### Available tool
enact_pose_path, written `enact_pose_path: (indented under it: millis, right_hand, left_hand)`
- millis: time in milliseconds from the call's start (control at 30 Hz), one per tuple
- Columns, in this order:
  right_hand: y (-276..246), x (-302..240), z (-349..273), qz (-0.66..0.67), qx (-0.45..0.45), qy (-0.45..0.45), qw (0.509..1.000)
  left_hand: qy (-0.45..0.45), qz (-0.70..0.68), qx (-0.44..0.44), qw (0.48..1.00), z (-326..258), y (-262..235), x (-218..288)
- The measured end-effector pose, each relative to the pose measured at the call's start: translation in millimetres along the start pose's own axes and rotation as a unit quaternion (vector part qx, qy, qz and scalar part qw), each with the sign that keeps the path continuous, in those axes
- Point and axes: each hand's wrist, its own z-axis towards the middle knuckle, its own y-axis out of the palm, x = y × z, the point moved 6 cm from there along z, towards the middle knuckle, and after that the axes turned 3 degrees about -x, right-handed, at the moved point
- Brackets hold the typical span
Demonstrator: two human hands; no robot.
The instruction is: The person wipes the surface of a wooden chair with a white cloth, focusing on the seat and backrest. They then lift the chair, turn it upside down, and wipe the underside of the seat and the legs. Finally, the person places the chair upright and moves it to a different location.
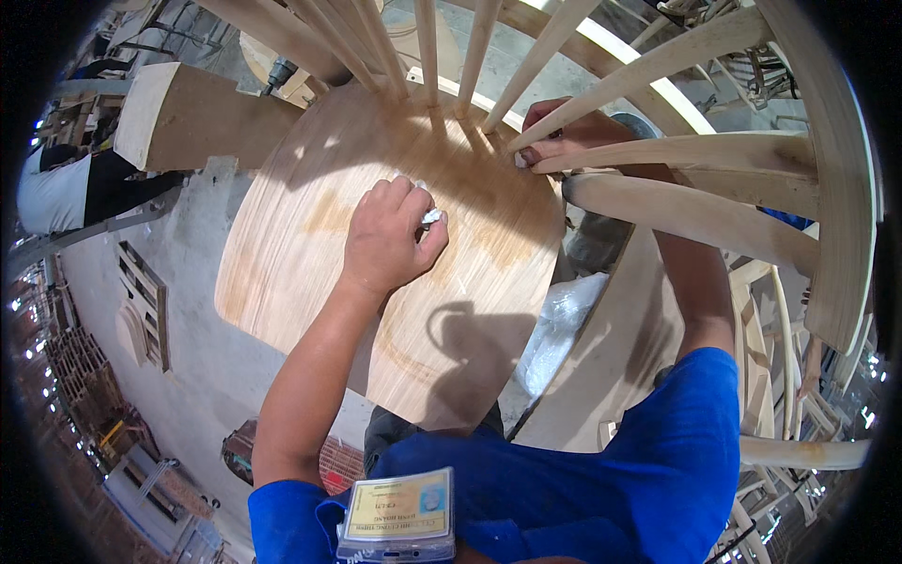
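Note:
A pale wooden chair seat (470,329) fills the middle, with damp-looking darker patches on its surface. Several round spindles (429,52) rise from its far edge toward the curved back rail (836,188) on the right. My left hand (387,235) rests on the seat, fingers curled round a small white wad (432,217), cloth or paper. My right hand (583,132) reaches behind the spindles, its fingertips pinched at the foot of one near the seat's right edge. A bit of white material (522,160) shows at those fingertips; most of that hand's grip is hidden.
A padded wooden block (188,117) juts in beside the seat at left. Clear plastic wrapping (561,329) lies below its right edge. More chair frames (780,357) crowd the right side. A wooden pallet (143,305) is on the floor, and another person (80,188) is at far left.

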Motion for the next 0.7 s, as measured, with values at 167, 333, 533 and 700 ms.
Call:
enact_pose_path:
  millis: [167,333,533,700]
  right_hand:
    - [-19,13,-8,0.169,-0.035,0.028,0.985]
    - [-11,59,-23,0.040,-0.051,-0.107,0.992]
    - [-14,38,-25,-0.108,0.077,-0.125,0.983]
    - [-17,37,28,0.256,0.131,0.011,0.958]
  left_hand:
    - [-0.001,-0.002,0.000,1.000,3,-4,-2]
    - [0.021,0.008,-0.005,1.000,7,-3,1]
    - [0.022,-0.006,0.004,1.000,6,-4,-1]
    - [0.000,0.003,0.000,1.000,3,-3,-2]
